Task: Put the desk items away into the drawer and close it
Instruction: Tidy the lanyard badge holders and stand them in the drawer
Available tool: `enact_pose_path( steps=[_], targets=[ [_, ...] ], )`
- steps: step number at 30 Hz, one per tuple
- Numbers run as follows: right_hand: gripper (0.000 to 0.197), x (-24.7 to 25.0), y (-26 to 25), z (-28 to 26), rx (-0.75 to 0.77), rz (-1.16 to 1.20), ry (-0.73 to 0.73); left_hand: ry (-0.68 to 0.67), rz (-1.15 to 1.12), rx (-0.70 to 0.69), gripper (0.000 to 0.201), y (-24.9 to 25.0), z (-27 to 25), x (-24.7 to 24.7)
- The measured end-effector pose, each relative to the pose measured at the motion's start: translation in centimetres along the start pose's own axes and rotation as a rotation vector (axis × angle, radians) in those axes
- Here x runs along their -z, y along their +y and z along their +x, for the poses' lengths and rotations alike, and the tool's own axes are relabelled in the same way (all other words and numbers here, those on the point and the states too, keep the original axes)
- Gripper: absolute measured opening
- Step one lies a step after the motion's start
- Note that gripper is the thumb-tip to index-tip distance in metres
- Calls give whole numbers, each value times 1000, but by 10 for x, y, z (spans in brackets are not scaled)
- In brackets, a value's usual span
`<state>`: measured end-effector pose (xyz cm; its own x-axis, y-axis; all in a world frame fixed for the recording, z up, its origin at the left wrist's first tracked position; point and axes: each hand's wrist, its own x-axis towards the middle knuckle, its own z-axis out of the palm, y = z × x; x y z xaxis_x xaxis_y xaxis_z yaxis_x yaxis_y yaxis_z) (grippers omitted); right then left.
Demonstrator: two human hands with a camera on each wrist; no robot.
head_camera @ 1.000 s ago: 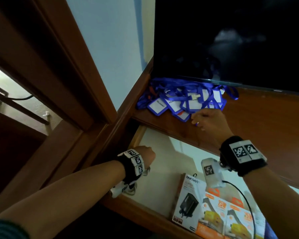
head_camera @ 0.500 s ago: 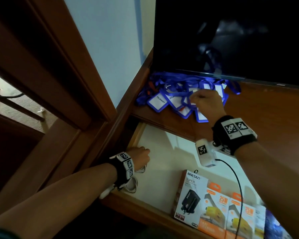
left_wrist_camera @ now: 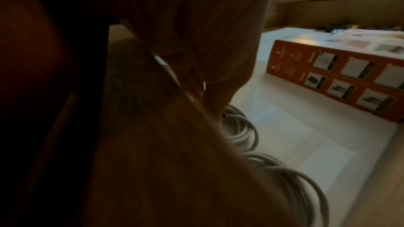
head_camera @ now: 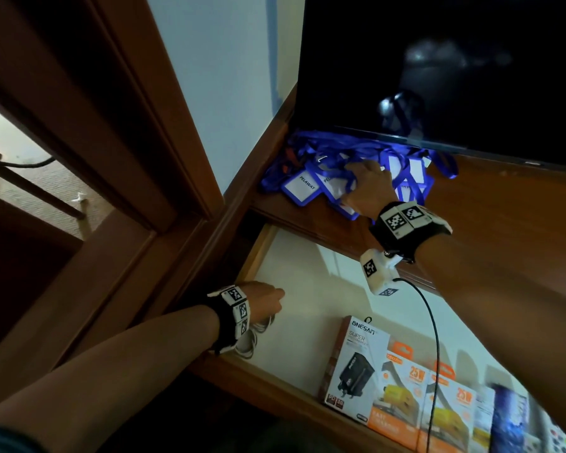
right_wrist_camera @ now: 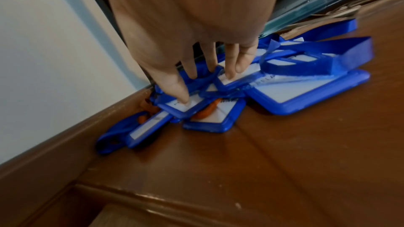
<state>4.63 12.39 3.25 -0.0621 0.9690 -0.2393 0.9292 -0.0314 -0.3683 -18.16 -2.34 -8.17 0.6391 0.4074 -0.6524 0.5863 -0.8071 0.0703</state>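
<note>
Head view: badge pile point(head_camera: 340, 178) (heaped, unaligned).

Pale blue wall point(head_camera: 229, 76), dark wooden door frame point(head_camera: 118, 103), brown wooden desk point(head_camera: 504, 217), large black screen point(head_camera: 455, 60), dim light

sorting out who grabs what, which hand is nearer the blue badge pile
Right. The right hand rests fingers-down on the blue badge pile; the left hand is down in the drawer.

A brown wooden table point(head_camera: 490, 230) fills the frame's right, carrying a heap of blue badge holders and lanyards point(head_camera: 311, 188) at upper centre. Below it, the open drawer point(head_camera: 307, 289) holds boxed chargers point(head_camera: 356, 367) and a coiled grey cable point(left_wrist_camera: 242, 132).
</note>
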Motion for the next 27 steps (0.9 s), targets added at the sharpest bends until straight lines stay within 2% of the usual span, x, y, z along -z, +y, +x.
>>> enact_pose_path(
  steps=[2,7,10,13,17,22,24,27],
  targets=[
    [65,0,-1,1,22,-16,28,2,-42,55,26,0,-6,4],
    [29,5,-5,-2,69,20,85,24,-161,81,27,4,-16,18],
    [24,5,-4,-4,71,49,117,36,-215,96,38,7,-19,27],
    [34,3,-2,-5,59,43,104,94,-371,119,44,5,-23,44],
    [49,9,0,-8,49,12,56,396,-646,192,39,-6,-30,82],
    [25,17,6,-9,44,46,66,852,-890,203,24,-22,-35,124],
    [15,29,8,-9,40,142,137,942,-948,232,22,-27,-35,139],
    [23,56,4,-13,33,311,274,1051,-938,253,25,-34,-30,161]
  ],
)
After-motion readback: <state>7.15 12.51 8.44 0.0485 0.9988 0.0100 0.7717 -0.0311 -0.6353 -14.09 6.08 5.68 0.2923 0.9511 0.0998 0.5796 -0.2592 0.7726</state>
